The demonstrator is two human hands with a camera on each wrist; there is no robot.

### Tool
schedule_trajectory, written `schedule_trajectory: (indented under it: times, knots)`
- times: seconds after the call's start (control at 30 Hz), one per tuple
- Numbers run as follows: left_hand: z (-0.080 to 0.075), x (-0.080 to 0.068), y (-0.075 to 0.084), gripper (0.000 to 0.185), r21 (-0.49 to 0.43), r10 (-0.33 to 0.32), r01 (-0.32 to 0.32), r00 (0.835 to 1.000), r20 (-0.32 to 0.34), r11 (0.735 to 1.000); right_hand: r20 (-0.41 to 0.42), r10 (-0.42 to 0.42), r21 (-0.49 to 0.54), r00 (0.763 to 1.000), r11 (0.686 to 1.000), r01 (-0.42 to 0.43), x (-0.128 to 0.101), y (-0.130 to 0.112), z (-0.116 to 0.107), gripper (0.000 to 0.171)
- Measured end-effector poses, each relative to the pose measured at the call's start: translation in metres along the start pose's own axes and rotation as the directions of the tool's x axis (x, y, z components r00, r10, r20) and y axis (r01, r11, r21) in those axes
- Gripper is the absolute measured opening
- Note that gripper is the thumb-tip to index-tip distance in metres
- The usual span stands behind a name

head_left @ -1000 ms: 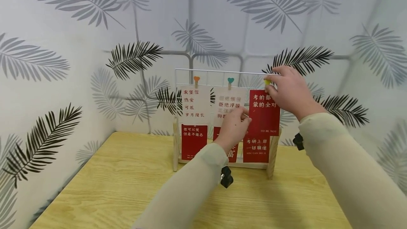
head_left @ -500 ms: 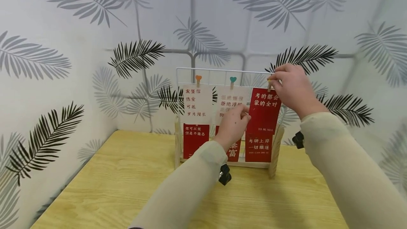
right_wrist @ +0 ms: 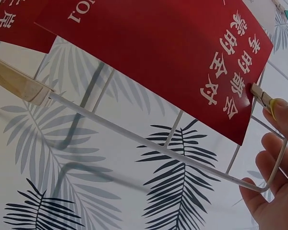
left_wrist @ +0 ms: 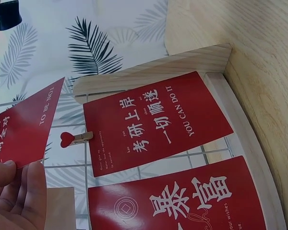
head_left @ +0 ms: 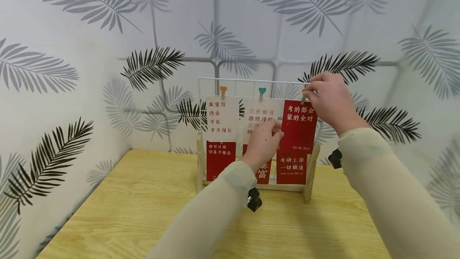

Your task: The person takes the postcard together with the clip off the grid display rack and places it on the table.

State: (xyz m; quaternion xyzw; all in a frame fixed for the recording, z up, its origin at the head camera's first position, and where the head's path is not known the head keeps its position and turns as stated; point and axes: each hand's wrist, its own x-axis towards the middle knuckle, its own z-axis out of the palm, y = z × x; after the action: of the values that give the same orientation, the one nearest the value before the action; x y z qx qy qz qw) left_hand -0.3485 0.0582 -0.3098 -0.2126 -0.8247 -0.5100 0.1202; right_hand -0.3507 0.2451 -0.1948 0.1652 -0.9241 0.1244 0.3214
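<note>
A red card (head_left: 299,131) with white characters hangs at the upper right of a white wire grid rack (head_left: 248,79). My left hand (head_left: 263,143) pinches this card's left edge between thumb and fingers, as the left wrist view also shows. At its top edge my right hand (head_left: 330,98) pinches a small wooden clothespin (right_wrist: 262,97) with a yellow end; the clothespin's tip overlaps the card. Other fingers of the right hand lie behind the grid's corner wire. Below hangs another red card (left_wrist: 158,124), held by a clothespin with a red heart (left_wrist: 69,139).
Two white cards, one at the left (head_left: 222,119), hang in the top row under orange (head_left: 223,89) and teal (head_left: 262,90) heart clothespins. More red cards hang in the lower row. The rack's wooden base (head_left: 284,187) stands on the wood-grain table (head_left: 143,203), before a leaf-patterned wall.
My right hand has shifted slightly over the card's top right corner, and more of the clothespin's wood now shows. The card's top has risen slightly. My left hand keeps its pinch.
</note>
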Motion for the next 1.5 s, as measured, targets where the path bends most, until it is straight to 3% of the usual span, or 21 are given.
schedule_trajectory:
  times: [0.23,0.57,0.83,1.07,1.5]
  knots:
    - [-0.001,0.002,0.003,0.012,0.005,0.007,-0.008,1.000,0.004,1.000,-0.025,0.006,0.005,1.000,1.000,-0.006,-0.001,0.003,-0.002,0.020]
    - [-0.003,0.000,0.002,0.014,-0.017,-0.019,0.019,1.000,0.016,1.000,-0.083,-0.039,-0.023,0.996,0.999,0.037,-0.002,0.001,0.001,0.014]
    - [-0.005,-0.001,0.004,0.016,0.026,-0.019,0.019,1.000,0.009,0.999,-0.119,-0.106,-0.081,0.987,0.992,0.097,-0.003,-0.005,-0.003,0.014]
    - [-0.006,-0.005,0.006,0.016,-0.016,-0.008,0.008,0.999,0.034,1.000,-0.141,-0.112,-0.072,0.984,0.992,0.102,-0.004,-0.010,-0.011,0.013]
    - [-0.014,-0.021,0.004,0.019,0.005,-0.016,0.016,0.999,0.045,1.000,-0.087,-0.093,0.003,0.992,0.996,0.093,-0.015,-0.016,-0.020,0.011]
